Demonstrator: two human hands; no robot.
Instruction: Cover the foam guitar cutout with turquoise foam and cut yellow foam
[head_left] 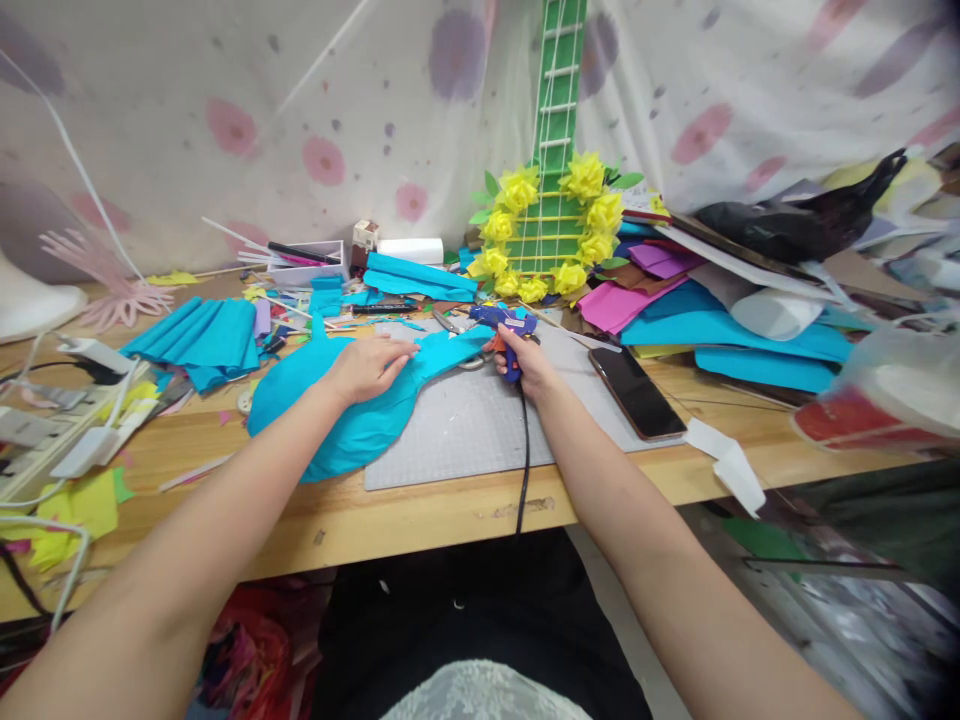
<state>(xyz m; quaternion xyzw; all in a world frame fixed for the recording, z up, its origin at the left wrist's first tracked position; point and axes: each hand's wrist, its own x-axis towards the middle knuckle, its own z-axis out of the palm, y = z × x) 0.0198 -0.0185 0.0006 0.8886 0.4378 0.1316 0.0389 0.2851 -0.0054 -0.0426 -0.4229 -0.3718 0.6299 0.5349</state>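
Fingers together, a left hand (371, 368) is pressing a blue paper shape (375, 425) partly over a grey mat (472, 425); the right hand (534, 366) is gripping a glue gun (511, 321) with curled fingers. The outline is looking complete, gluing apparently unfinished.

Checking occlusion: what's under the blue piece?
Grey mat runs under the blue piece at right; wooden tabletop shows beyond its left. Metal tool, possibly scissors, peeks out by its narrow end. The rest is covered.
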